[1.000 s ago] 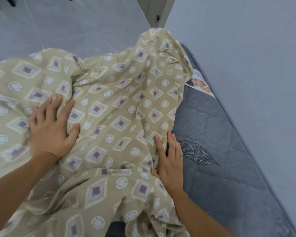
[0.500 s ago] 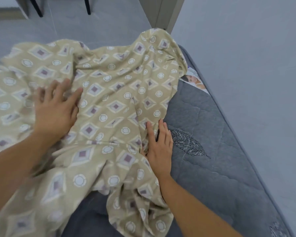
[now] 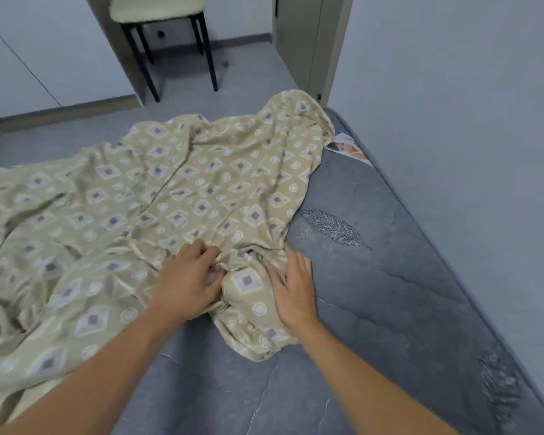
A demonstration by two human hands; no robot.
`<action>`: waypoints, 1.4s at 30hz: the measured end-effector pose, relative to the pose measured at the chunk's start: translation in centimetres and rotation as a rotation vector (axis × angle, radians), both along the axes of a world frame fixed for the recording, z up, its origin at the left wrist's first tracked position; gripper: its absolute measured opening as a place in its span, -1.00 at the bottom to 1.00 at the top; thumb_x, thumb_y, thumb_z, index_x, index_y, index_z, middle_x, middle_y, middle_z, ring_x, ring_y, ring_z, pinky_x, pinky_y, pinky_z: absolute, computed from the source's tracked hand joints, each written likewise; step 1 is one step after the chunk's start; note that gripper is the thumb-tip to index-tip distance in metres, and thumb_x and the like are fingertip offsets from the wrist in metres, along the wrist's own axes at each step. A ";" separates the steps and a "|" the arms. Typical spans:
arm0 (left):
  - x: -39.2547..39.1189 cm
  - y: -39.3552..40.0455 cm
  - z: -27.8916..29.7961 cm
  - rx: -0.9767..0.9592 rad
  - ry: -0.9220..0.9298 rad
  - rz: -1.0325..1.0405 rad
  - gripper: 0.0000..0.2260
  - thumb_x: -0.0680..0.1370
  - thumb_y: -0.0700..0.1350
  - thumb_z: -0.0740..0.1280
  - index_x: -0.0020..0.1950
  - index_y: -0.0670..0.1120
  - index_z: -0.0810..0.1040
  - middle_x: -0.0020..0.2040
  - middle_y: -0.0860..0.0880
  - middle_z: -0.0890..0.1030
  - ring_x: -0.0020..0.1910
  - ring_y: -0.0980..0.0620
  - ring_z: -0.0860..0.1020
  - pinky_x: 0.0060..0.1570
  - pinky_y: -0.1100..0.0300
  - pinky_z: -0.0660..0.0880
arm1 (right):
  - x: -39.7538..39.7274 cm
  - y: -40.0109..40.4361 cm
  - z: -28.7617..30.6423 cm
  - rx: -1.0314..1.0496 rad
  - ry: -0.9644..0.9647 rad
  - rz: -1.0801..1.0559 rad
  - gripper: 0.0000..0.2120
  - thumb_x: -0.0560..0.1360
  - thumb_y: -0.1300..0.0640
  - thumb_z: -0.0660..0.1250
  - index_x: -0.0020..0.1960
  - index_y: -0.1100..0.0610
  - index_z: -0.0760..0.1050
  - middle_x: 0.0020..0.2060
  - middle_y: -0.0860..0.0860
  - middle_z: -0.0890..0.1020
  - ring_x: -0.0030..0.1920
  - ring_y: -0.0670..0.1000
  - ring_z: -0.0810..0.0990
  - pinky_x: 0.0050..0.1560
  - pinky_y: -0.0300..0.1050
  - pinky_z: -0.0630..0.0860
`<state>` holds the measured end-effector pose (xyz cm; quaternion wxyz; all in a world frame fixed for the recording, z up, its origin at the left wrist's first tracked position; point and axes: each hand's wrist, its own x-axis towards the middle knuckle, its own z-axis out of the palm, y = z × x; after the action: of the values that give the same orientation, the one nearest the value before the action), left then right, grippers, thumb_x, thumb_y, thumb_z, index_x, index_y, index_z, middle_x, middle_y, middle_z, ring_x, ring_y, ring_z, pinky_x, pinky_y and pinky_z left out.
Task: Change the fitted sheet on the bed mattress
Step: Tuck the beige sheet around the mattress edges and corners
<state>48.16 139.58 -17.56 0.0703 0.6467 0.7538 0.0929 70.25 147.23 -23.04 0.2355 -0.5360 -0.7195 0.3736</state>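
A beige fitted sheet (image 3: pixel 176 199) with diamond and circle prints lies crumpled over the left and far part of the grey quilted mattress (image 3: pixel 390 293). One lobe of it hangs toward me between my arms. My left hand (image 3: pixel 187 282) sits on a bunched fold near the sheet's right edge, its fingers curled into the cloth. A few centimetres to the right, my right hand (image 3: pixel 294 285) lies flat with spread fingers, pressing the sheet's edge against the mattress. The right half of the mattress is bare, showing an embroidered feather (image 3: pixel 333 229).
A wall (image 3: pixel 453 89) runs close along the mattress's right side. A printed label (image 3: pixel 347 149) pokes out at the far corner. Beyond the bed are grey floor, a chair (image 3: pixel 164 32) with black legs and a door frame (image 3: pixel 308 45).
My left hand has moved from the sheet's left part to the bunched fold beside my right hand. The sheet now lies flatter and spread further left. The view has lifted, showing the chair.
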 end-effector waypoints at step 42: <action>11.6 -15.5 7.3 -0.936 -0.876 0.060 -0.56 0.36 0.35 0.41 -0.32 -0.04 0.60 -0.35 0.00 0.57 -0.40 0.06 0.48 -0.32 0.19 0.38 | 12.5 -5.4 11.8 0.026 -0.192 -0.071 -0.66 0.51 -0.14 0.48 -0.09 0.13 0.52 -0.01 0.01 0.51 -0.01 0.05 0.49 -0.02 0.04 0.50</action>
<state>59.78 124.08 -10.23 0.6440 0.4283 0.6338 0.0113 82.76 141.81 -11.23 0.1856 -0.5914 -0.7241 0.3024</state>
